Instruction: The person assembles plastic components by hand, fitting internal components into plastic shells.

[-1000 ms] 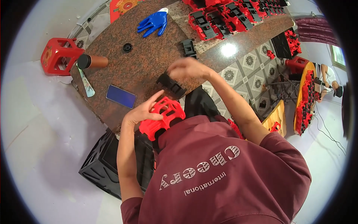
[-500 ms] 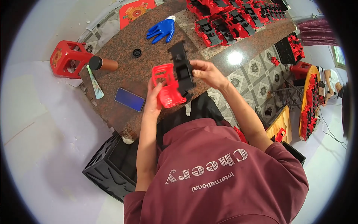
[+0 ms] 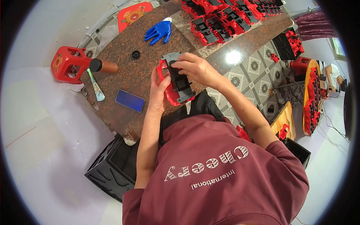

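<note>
My left hand (image 3: 158,93) is closed round the left side of a red plastic shell (image 3: 172,96), which looks like a toy vehicle body. Over the shell's open face lies a long black plastic base plate (image 3: 184,95) with a square recess near its middle. The fingers of my right hand (image 3: 199,70) are bent and closed on the plate's upper part, where their tips are partly hidden. Both pieces are held tilted above the near edge of the brown stone table (image 3: 123,77). Whether the plate is seated fully in the shell I cannot tell.
Several red-and-black assemblies (image 3: 221,28) stand in rows at the far right. A blue glove (image 3: 159,32), black round cap (image 3: 135,55), brown bottle (image 3: 108,66) and phone (image 3: 130,100) lie on the table. A black crate (image 3: 108,165) stands left of me; another person (image 3: 332,77) sits far right.
The black plate, formerly held apart to the right of the red shell, now lies over it. My right hand has moved left and up onto the plate; my left hand still holds the shell.
</note>
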The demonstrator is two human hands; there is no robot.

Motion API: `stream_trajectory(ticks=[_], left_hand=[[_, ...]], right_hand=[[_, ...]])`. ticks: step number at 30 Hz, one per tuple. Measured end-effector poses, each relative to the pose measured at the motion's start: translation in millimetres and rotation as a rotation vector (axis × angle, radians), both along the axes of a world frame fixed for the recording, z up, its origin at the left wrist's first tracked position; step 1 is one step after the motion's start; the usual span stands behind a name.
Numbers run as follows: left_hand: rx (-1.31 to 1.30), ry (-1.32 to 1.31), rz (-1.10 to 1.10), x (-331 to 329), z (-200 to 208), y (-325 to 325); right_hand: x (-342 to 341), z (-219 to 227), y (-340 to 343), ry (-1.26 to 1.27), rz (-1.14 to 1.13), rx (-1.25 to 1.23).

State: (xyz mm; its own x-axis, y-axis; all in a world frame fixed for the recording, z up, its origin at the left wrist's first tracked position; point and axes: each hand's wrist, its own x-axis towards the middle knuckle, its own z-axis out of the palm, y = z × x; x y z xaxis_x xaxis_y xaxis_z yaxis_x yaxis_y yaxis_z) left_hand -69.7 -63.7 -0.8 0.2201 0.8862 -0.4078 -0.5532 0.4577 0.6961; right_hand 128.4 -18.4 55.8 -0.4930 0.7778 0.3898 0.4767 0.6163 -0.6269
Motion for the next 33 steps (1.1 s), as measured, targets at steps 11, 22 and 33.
stream_trajectory(ticks=[11,22,33], left_hand=[[0.162,-0.138,0.168,-8.6,10.3,3.3],[0.235,-0.124,0.14,6.6,29.4,0.2],[0.286,-0.192,0.149,18.7,27.6,-1.6]], right_hand=[[-4.0,27.8,-39.5,0.061,-0.42,-0.075],[-24.4,28.1,-43.1,0.017,-0.474,0.13],[-16.5,28.2,-52.4,-0.103,-0.423,0.116]])
